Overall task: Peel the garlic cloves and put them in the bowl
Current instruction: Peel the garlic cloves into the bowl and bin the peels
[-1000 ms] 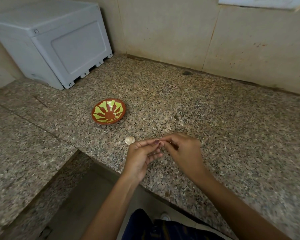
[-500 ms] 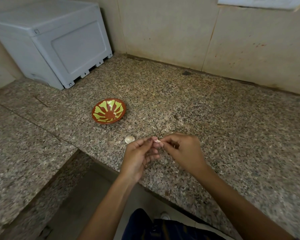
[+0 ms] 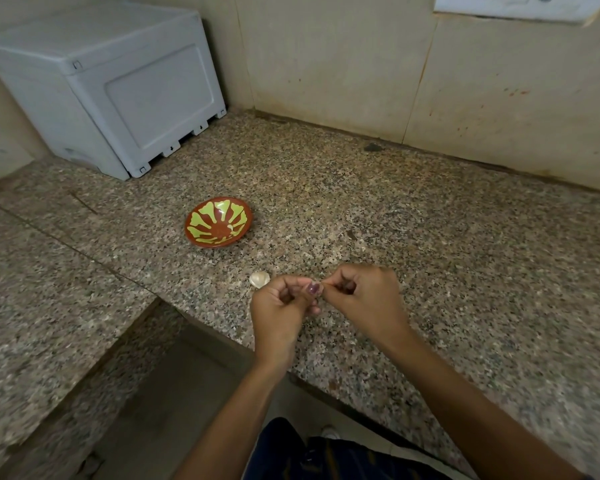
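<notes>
Both hands, left hand [image 3: 282,308] and right hand [image 3: 364,299], pinch a mostly hidden garlic clove [image 3: 321,287] between fingertips above the surface [image 3: 430,237]. Bowl [image 3: 219,221] lies ahead-left, nearer the left hand; another clove [image 3: 259,279] sits just beside it.

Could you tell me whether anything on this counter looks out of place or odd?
Nothing is spilled or broken. The only oddities are a dark smudge on the speckled granite counter near the back wall and reddish specks on the beige wall.

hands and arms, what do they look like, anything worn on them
Both forearms are bare, with no sleeves, watch or bracelets in view. The left hand has dark purplish polish on the visible thumbnail. The right hand shows no rings; its nails are hidden.
</notes>
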